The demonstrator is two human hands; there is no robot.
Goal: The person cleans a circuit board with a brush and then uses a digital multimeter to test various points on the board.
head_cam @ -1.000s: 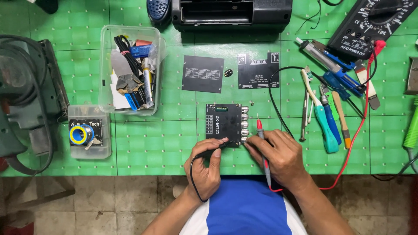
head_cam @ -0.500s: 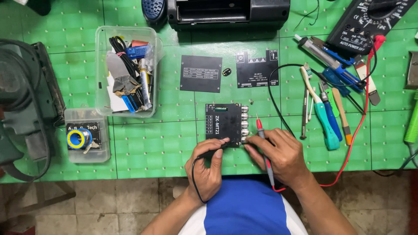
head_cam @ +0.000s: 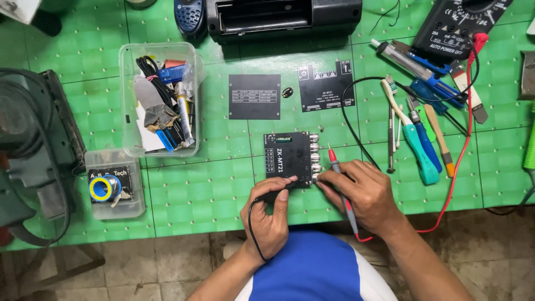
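Since the earlier frames, your hands have barely shifted: both stay at the near edge of the black amplifier circuit board (head_cam: 291, 159), and only the view has drifted slightly. Your left hand (head_cam: 271, 214) is curled shut around the black test probe (head_cam: 276, 194), thumb on top, its tip pressed at the board's near edge; the probe's black lead (head_cam: 251, 231) loops down past your wrist. Your right hand (head_cam: 362, 192) pinches the red test probe (head_cam: 338, 175) between its fingers, the red tip pointing away from you beside the row of silver connectors (head_cam: 315, 159) on the board's right side. The board lies flat on the green cutting mat (head_cam: 206, 189), just beyond your fingertips. Farther beyond your right hand lie screwdrivers (head_cam: 415, 147) and the multimeter (head_cam: 454, 25); well beyond your left hand stands a clear plastic box of parts (head_cam: 159, 100).
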